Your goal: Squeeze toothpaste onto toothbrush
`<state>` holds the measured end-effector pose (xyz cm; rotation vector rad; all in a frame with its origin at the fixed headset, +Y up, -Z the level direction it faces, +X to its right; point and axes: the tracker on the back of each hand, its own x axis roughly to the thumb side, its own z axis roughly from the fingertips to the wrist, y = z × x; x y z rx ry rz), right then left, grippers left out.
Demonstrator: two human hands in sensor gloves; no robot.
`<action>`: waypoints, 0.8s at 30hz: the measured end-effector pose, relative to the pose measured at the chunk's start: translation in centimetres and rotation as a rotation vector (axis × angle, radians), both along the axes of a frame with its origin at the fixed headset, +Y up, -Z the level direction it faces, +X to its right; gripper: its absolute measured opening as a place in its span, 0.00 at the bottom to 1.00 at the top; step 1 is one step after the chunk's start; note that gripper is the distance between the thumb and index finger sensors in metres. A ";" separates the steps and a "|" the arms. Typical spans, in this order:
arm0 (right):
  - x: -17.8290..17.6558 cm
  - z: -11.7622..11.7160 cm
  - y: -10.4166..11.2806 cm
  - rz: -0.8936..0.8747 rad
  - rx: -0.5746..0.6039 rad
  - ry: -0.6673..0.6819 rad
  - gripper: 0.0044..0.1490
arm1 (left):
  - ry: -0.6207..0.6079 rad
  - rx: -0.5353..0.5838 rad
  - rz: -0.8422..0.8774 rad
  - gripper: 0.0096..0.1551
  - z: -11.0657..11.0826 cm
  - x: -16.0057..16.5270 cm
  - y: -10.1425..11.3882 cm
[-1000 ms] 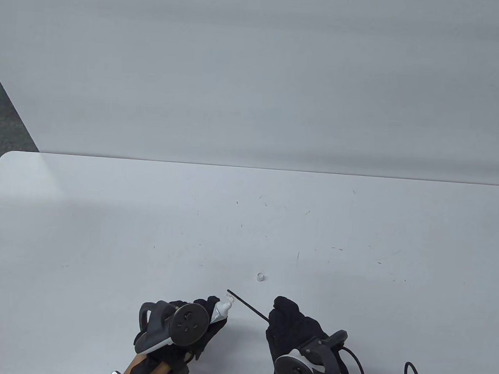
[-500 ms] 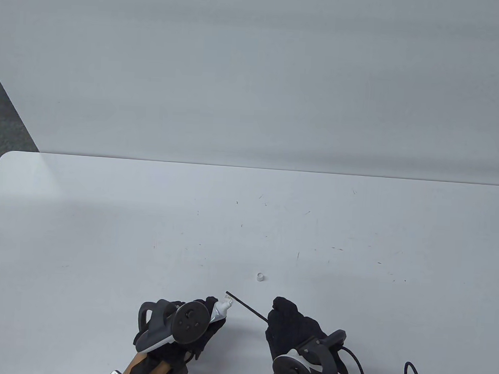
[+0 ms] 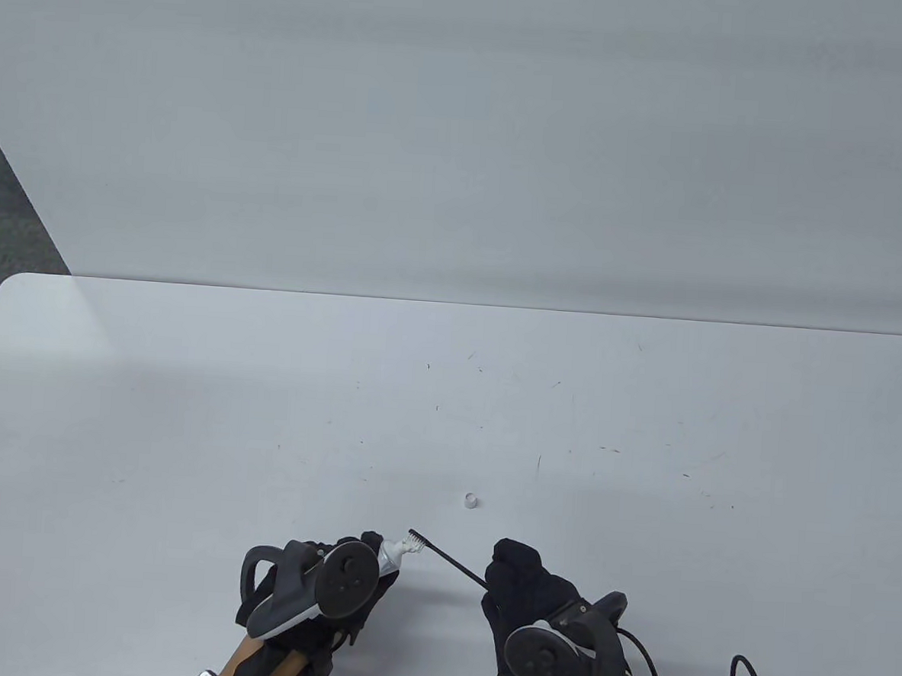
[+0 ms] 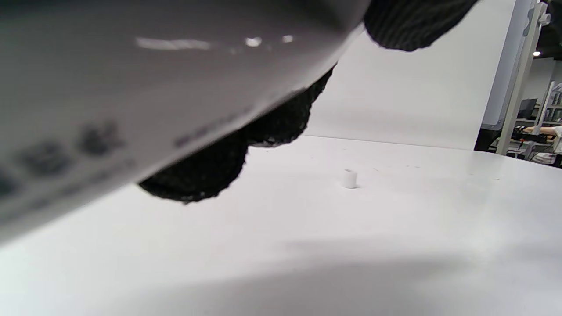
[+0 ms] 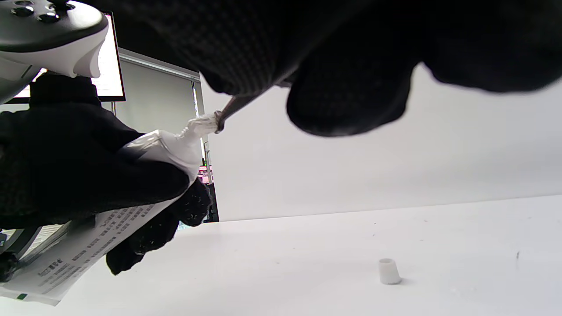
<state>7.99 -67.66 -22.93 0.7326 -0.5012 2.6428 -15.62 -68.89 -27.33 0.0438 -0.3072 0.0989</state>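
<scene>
The left hand is gripping the toothpaste tube, fingers wrapped around its body. The right hand is holding the toothbrush by its thin dark handle. Both are hovering over the white table, before a white backdrop panel; the cap is standing nearby. The tube's nozzle is pointing up-right, touching the bristles; the brush is slanting up-left.
</scene>
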 end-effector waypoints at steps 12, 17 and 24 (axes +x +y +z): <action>1.4 -1.9 -1.3 -0.300 -0.358 0.060 0.22 | 0.062 0.072 -0.126 0.46 0.1 0.0 0.3; 2.1 -2.6 -1.9 -0.423 -0.482 0.076 0.22 | 0.067 0.062 -0.106 0.46 -0.1 -0.3 0.2; 3.3 -3.3 -2.4 -0.597 -0.582 0.053 0.23 | 0.064 0.047 -0.072 0.46 -0.2 -0.5 0.1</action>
